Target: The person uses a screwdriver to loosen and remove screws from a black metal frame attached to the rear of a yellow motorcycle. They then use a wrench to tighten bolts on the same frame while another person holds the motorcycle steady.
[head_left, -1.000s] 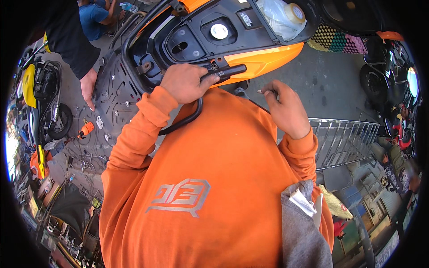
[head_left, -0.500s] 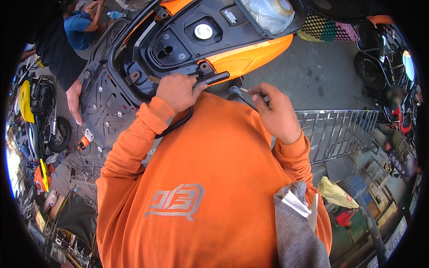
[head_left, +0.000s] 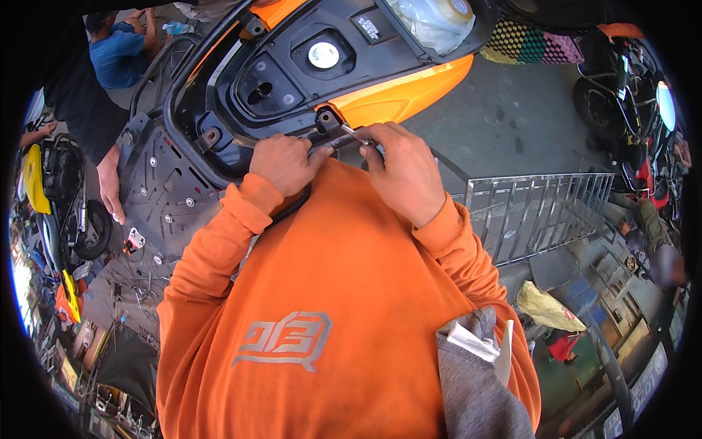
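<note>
My left hand is closed around a black tubular bar of the rack on an orange and black motorcycle. My right hand pinches a thin metal piece, perhaps a small tool or a bolt; its kind is too small to make out. Its tip points at a black mounting bracket beside the orange side panel. To the left, a black slotted plate with several bolts sits against the curved rack tube.
A co-worker's hand hangs by the plate's left edge. Someone in a blue shirt sits at the upper left. A metal railing stands to the right. Other motorcycles are parked on both sides. A clear plastic-wrapped container lies on the motorcycle.
My right hand has moved left and slightly up, bringing the thin metal piece to the bracket. My left hand has stayed on the bar. The view has shifted slightly.
</note>
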The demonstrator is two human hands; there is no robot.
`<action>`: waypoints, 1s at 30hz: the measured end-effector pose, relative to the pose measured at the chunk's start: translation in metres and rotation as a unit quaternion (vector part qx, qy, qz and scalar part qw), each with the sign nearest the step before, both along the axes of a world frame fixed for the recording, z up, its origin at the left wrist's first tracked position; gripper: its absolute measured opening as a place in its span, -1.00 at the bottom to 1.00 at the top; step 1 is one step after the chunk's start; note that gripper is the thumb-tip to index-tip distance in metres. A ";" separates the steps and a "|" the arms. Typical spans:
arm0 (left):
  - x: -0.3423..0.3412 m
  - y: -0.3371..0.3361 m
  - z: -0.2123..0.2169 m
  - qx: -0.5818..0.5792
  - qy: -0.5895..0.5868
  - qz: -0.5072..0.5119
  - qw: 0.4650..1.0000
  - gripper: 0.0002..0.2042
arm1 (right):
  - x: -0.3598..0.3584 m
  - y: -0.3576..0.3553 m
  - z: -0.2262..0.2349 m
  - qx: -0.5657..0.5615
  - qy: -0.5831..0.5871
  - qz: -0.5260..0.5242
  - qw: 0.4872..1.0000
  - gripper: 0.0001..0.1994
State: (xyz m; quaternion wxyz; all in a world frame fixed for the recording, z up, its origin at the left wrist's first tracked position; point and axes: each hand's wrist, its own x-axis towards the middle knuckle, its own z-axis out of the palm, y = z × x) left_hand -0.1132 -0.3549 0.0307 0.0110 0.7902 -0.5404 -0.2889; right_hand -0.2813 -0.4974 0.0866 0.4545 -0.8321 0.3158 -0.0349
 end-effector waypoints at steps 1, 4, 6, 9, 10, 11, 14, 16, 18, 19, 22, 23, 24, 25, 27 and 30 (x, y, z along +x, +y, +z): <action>0.000 0.000 0.000 -0.009 0.000 -0.003 1.000 -0.42 | 0.004 -0.002 -0.003 -0.010 0.022 0.005 1.000 -0.85; 0.002 0.000 0.000 -0.004 0.008 -0.012 1.000 -0.43 | 0.021 -0.010 -0.015 -0.043 0.074 0.042 0.995 -0.84; 0.003 0.000 0.000 0.010 0.006 -0.012 1.000 -0.42 | 0.031 -0.014 -0.025 -0.060 0.110 0.088 0.988 -0.85; 0.003 0.000 0.002 0.017 0.010 -0.006 1.000 -0.43 | 0.040 -0.012 -0.035 -0.062 0.120 0.104 0.985 -0.87; 0.003 -0.001 0.002 0.014 0.013 -0.005 1.000 -0.44 | 0.041 -0.011 -0.037 -0.072 0.120 0.097 0.985 -0.87; 0.003 0.000 0.002 0.015 0.018 -0.006 1.000 -0.44 | 0.041 -0.010 -0.038 -0.075 0.122 0.093 0.985 -0.87; 0.002 0.001 0.003 0.001 0.018 -0.004 1.000 -0.46 | 0.042 -0.008 -0.039 -0.080 0.128 0.097 0.984 -0.88; 0.002 0.002 0.002 -0.004 0.017 -0.004 1.000 -0.46 | 0.044 -0.007 -0.038 -0.084 0.128 0.100 0.983 -0.88; 0.003 0.003 0.000 -0.009 0.017 -0.002 1.000 -0.46 | 0.046 -0.008 -0.037 -0.089 0.124 0.102 0.983 -0.89; 0.003 0.003 -0.002 -0.012 0.019 0.002 1.000 -0.46 | 0.048 -0.008 -0.037 -0.094 0.122 0.104 0.983 -0.89; 0.002 0.004 -0.006 -0.034 0.018 0.008 0.999 -0.44 | 0.053 -0.008 -0.037 -0.109 0.117 0.104 0.982 -0.89; 0.003 0.004 -0.006 -0.035 0.019 0.007 0.999 -0.44 | 0.055 -0.008 -0.038 -0.115 0.114 0.103 0.981 -0.88; 0.003 0.004 -0.007 -0.036 0.021 0.008 0.999 -0.43 | 0.057 -0.007 -0.038 -0.122 0.112 0.104 0.981 -0.88; 0.003 0.004 -0.006 -0.037 0.025 0.009 0.999 -0.42 | 0.059 -0.006 -0.038 -0.129 0.122 0.115 0.977 -0.88; 0.003 0.004 -0.004 -0.032 0.032 0.012 0.999 -0.41 | 0.063 -0.004 -0.039 -0.147 0.137 0.134 0.970 -0.87; 0.005 0.003 0.000 -0.009 0.025 0.000 1.000 -0.45 | 0.070 -0.002 -0.041 -0.157 0.157 0.165 0.961 -0.88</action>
